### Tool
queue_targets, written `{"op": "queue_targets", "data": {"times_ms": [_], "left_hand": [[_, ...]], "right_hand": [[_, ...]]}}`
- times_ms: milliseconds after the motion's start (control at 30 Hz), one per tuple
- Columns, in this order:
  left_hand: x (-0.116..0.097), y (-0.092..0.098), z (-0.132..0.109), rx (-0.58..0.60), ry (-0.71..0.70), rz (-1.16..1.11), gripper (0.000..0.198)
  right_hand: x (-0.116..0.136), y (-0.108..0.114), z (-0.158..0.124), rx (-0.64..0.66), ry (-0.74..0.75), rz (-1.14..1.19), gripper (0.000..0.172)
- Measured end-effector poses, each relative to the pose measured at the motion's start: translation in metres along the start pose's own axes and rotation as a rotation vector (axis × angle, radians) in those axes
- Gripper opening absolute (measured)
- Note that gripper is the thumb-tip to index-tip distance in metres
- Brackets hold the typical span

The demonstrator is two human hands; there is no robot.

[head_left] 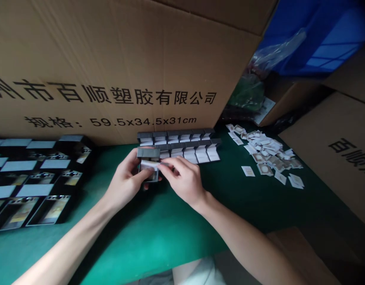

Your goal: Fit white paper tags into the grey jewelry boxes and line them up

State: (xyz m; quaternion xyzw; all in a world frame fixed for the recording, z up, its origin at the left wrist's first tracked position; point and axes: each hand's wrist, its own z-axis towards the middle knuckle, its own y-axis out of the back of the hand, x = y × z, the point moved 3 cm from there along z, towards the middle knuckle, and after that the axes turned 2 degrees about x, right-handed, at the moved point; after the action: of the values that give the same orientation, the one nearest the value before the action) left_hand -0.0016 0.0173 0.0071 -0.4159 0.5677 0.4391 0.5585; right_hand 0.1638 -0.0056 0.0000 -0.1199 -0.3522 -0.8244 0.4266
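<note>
My left hand [125, 180] is closed around a small dark hinged box [148, 152] with its lid up, its thumb reaching into the lower half. A white insert piece [149, 163] lies at the box's opening. The fingers of my right hand [185, 179] pinch the right end of that piece. Its exact shape is partly hidden by my fingers. Just behind my hands stand two rows of similar small boxes [202, 143], lids up, with white linings showing.
A green table [158, 241] lies under everything. Larger black boxes [48, 190] with clear fronts line the left. A heap of white inserts and cards [267, 148] lies to the right. A big cardboard carton [117, 47] walls off the back; another carton [333, 138] stands at right.
</note>
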Motion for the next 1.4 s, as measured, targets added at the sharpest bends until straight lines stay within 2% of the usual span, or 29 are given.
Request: {"op": "queue_targets", "data": {"times_ms": [100,333,433,533,733,1033,1167,1233,1400], "left_hand": [[0.000,-0.001,0.000,0.008,0.007,0.004,0.044],[-0.002,0.001,-0.001,0.020,-0.019,0.040,0.036],[-0.004,-0.001,-0.002,0.047,-0.039,0.056,0.040],[-0.003,-0.003,-0.001,0.054,-0.024,0.069,0.048],[-0.001,-0.002,0.000,0.050,-0.004,0.071,0.047],[-0.002,-0.003,-0.002,0.097,0.015,0.013,0.045],[-0.002,-0.003,-0.002,0.101,0.012,0.016,0.043],[-0.001,-0.002,-0.002,0.103,0.000,0.025,0.042],[-0.001,-0.003,-0.004,0.150,-0.015,0.045,0.041]], "right_hand": [[0.000,0.001,0.000,0.000,-0.001,0.006,0.021],[0.005,0.003,-0.001,-0.009,0.177,-0.090,0.020],[0.005,0.003,-0.001,-0.039,0.206,-0.111,0.018],[0.004,0.002,0.000,-0.043,0.187,-0.104,0.017],[0.002,0.000,-0.002,-0.030,0.152,-0.029,0.016],[-0.003,-0.005,-0.005,0.009,-0.056,0.064,0.014],[-0.003,-0.007,-0.005,-0.001,-0.084,0.110,0.010],[-0.003,-0.007,-0.004,0.006,-0.096,0.126,0.017],[-0.001,-0.005,0.000,0.057,-0.104,0.108,0.056]]}}
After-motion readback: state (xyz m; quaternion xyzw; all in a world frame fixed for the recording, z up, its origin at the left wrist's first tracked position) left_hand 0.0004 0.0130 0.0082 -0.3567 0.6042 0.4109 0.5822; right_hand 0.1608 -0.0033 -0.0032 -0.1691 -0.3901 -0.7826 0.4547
